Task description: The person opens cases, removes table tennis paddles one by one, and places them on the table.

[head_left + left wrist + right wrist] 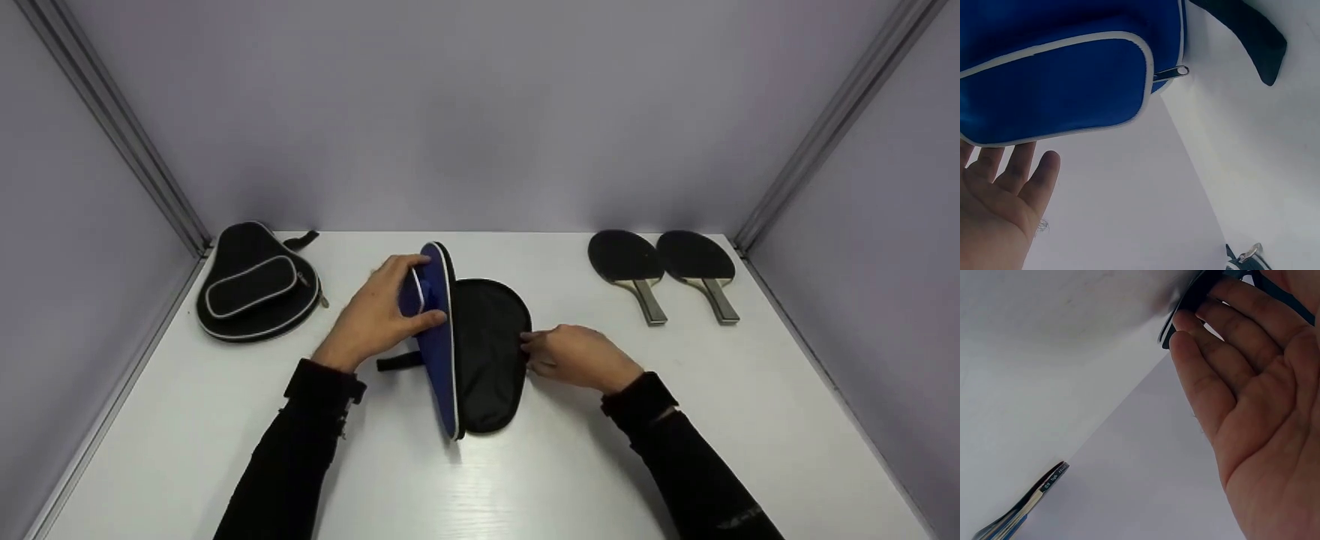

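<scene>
A blue table tennis racket case (pixel 439 345) with white piping stands opened like a book in the middle of the table. My left hand (pixel 379 307) grips its raised blue half, thumb near the edge and fingers over the front pocket. In the left wrist view that pocket (pixel 1061 90) shows a metal zipper pull (pixel 1171 73). The case's black half (pixel 491 360) lies flat on the table. At its right edge my right hand (pixel 577 356) pinches the rim between thumb and fingers. The right wrist view shows the fingers against the dark edge (pixel 1185 315), the thumb mostly out of frame.
A black racket case (pixel 255 315) with white piping lies at the back left. Two black table tennis rackets, a nearer-centre racket (pixel 624 255) and an outer racket (pixel 696 255), lie at the back right. Grey walls (pixel 480 112) enclose the white table (pixel 480 495) behind and on both sides.
</scene>
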A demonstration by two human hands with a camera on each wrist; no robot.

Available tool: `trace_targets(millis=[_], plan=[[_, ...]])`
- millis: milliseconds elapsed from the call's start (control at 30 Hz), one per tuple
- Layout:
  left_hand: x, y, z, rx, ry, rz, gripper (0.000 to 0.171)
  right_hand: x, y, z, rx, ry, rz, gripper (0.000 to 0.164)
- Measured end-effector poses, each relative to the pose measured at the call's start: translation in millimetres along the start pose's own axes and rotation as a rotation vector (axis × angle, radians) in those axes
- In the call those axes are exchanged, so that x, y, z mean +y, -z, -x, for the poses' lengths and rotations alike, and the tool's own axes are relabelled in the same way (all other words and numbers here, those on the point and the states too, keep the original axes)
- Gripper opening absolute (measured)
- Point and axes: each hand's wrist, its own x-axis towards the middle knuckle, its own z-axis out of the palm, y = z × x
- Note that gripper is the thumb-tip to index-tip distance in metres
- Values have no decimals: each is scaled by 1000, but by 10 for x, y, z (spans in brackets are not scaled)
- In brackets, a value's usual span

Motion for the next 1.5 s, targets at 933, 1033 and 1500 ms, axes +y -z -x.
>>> trace_targets(millis=[933,1033,1500], plan=[[-32,-375,24,-143,-131,-301,98,27,166,-13,-90,24,-113,34],[-36,-412,21,-154,-147,-315,90,39,253,9,-62,-14,-105,31],[-37,-444,44,-214,-112,-350,68,-352,400,-29,30,34,4,33]])
